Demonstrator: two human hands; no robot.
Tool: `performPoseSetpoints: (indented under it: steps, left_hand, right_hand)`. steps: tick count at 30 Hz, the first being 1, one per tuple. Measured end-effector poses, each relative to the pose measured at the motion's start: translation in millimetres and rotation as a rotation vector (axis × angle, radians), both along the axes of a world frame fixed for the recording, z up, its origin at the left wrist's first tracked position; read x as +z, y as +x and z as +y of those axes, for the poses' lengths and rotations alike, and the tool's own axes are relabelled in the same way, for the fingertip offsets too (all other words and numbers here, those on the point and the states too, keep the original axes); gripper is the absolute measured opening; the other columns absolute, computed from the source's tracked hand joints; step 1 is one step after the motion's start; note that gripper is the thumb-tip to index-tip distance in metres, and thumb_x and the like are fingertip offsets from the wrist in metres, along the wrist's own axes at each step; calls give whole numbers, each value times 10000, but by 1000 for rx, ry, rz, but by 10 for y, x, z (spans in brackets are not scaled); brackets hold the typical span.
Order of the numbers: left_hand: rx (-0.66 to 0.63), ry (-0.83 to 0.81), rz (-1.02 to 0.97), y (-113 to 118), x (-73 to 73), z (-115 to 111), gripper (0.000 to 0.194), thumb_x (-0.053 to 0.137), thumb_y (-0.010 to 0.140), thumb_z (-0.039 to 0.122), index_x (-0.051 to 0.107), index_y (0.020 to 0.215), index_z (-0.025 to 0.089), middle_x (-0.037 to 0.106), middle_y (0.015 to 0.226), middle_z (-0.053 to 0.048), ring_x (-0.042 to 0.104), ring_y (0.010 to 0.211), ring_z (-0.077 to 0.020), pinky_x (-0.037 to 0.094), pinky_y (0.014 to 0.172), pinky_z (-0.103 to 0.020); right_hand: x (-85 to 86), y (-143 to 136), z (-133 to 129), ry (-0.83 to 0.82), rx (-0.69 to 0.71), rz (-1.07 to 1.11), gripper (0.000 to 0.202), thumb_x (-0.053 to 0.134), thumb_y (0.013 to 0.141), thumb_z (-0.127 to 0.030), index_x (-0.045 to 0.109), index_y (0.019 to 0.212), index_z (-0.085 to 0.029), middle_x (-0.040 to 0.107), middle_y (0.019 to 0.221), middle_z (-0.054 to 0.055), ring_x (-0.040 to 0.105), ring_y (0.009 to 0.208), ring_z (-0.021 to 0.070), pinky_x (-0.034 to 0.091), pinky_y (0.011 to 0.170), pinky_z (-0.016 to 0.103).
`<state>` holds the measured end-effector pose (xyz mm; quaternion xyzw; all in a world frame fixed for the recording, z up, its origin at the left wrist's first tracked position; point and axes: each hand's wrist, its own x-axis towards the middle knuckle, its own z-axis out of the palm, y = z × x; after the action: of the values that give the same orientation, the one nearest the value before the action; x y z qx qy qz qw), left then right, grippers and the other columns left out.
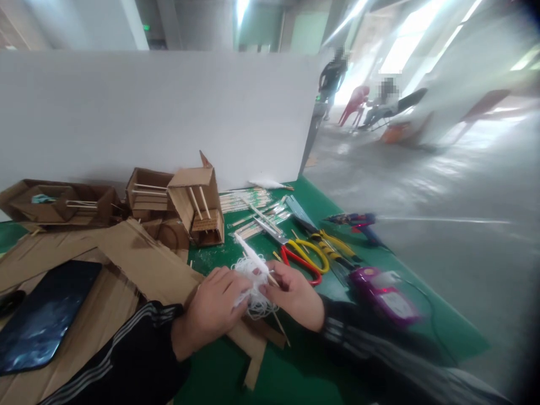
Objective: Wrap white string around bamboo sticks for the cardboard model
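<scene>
My left hand (pixel 216 304) is closed on the left side of a loose tangle of white string (pixel 260 301), with its fingertips partly buried in the strands. Pinched in my right hand (pixel 298 295) is a thin wooden stick (pixel 252 253) thickly wrapped in white string, its tip pointing up and to the left. The tangle lies between both hands, above the green table. Just beyond my right hand are scissors (pixel 291 256) with red and yellow handles. A strip of cardboard (pixel 248 343) sits beneath the hands.
Cardboard boxes with stick bars (pixel 196 205) stand at the back left, near a white partition (pixel 160 112). Packs of sticks (pixel 247 199), pliers (pixel 333 247), a glue gun (pixel 363 225) and a purple device (pixel 382 298) lie rightward. A dark tablet (pixel 46 315) rests on cardboard.
</scene>
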<state>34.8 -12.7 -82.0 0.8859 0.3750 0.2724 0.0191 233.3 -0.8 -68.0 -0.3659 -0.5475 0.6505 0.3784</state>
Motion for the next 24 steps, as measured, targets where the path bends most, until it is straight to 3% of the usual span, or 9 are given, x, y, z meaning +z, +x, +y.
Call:
performPoseSetpoints:
  steps: [3, 8, 14, 19, 24]
  left_hand:
    - [35, -9, 53, 2, -11, 12, 171, 499, 900, 264, 566, 1049, 212, 669, 922, -36, 529, 789, -222, 368, 718, -361]
    - [67, 1, 87, -4, -1, 14, 112, 511, 889, 251, 594, 953, 213, 656, 844, -27, 516, 756, -216, 346, 695, -356]
    - [33, -24, 188, -11, -8, 18, 280, 503, 879, 206, 567, 1149, 244, 640, 830, -23, 510, 754, -214, 327, 676, -353]
    - [19, -52, 233, -8, -32, 26, 208, 503, 888, 257, 601, 1068, 221, 652, 816, -38, 515, 762, -221, 331, 680, -358]
    - [32, -8, 214, 8, -64, 21, 130, 536, 861, 282, 620, 928, 209, 602, 770, -39, 490, 750, -217, 348, 671, -351]
  right_hand:
    - [0, 10, -2, 1, -38, -34, 298, 694, 755, -329, 550, 948, -154, 589, 729, -9, 525, 620, 107, 430, 598, 243]
    - [13, 21, -4, 3, -49, -74, 274, 672, 764, -337, 544, 928, -158, 569, 694, -22, 499, 587, 100, 418, 577, 235]
    - [31, 5, 15, 91, -37, -220, 173, 591, 807, -303, 532, 887, -162, 571, 718, -10, 525, 632, 123, 429, 604, 244]
    - [-58, 5, 18, 313, -18, -561, 146, 560, 799, -240, 478, 692, -184, 440, 578, -57, 393, 536, 91, 310, 505, 219]
    - [-137, 18, 9, 432, 35, -715, 203, 566, 777, -245, 415, 650, -197, 388, 543, -72, 348, 512, 84, 249, 488, 223]
